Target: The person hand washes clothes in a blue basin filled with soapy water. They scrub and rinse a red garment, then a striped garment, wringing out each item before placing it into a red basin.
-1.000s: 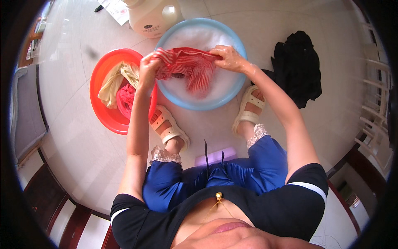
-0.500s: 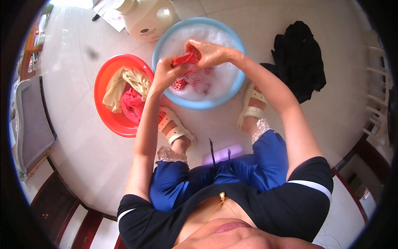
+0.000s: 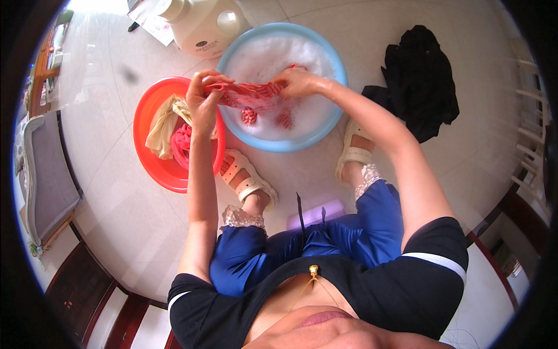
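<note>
A wet red garment with pale stripes is stretched between my two hands over a light blue basin of white suds. At the basin's left rim, my left hand is closed on one end of the cloth. My right hand grips the other part above the foam, its fingers partly hidden by the hand itself. Parts of the cloth hang into the suds, with a red-and-white bunched piece showing at the surface.
Left of the blue basin stands a red basin with cream cloth and pinkish-red cloth. A large beige jug stands behind. Black clothing lies on the floor to the right. A purple stool is beneath me.
My hands have drawn apart. The left has moved left to the basin's rim, the right slightly right and down, and the red garment now stretches out between them.
</note>
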Action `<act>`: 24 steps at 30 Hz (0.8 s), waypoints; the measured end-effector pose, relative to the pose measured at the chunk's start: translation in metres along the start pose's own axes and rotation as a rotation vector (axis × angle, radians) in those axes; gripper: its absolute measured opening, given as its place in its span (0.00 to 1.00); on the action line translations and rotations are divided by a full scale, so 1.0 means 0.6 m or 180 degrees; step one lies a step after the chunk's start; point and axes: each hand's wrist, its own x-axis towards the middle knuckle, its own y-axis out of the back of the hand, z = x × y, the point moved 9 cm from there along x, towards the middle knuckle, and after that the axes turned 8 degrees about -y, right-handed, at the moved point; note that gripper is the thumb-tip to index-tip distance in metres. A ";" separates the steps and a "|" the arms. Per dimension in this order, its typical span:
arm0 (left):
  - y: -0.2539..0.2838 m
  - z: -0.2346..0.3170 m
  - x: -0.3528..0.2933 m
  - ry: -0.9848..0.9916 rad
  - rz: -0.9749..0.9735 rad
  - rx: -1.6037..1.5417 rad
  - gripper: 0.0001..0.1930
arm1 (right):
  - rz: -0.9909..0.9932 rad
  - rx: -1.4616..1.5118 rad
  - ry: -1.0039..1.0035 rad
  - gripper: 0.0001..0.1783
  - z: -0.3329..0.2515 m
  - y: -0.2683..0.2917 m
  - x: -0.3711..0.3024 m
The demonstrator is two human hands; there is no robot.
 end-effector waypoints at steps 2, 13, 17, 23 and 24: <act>0.016 -0.005 0.004 -0.0001 0.0043 0.0256 0.20 | 0.0107 0.0284 -0.0111 0.11 0.027 0.036 -0.006; -0.043 -0.050 -0.002 0.0349 -0.1134 0.1864 0.20 | 0.0045 0.1299 0.0122 0.20 -0.069 0.078 -0.028; -0.017 -0.062 0.001 0.0573 -0.0760 0.1249 0.13 | -0.0116 0.0078 -0.0056 0.17 -0.062 0.075 -0.044; -0.024 -0.070 0.004 0.0599 -0.0280 0.0455 0.10 | -0.0101 -0.1207 -0.0386 0.13 -0.002 0.049 -0.019; -0.011 -0.068 0.007 0.0540 -0.0037 0.0388 0.10 | 0.0010 -0.1094 -0.0522 0.13 0.004 0.065 -0.022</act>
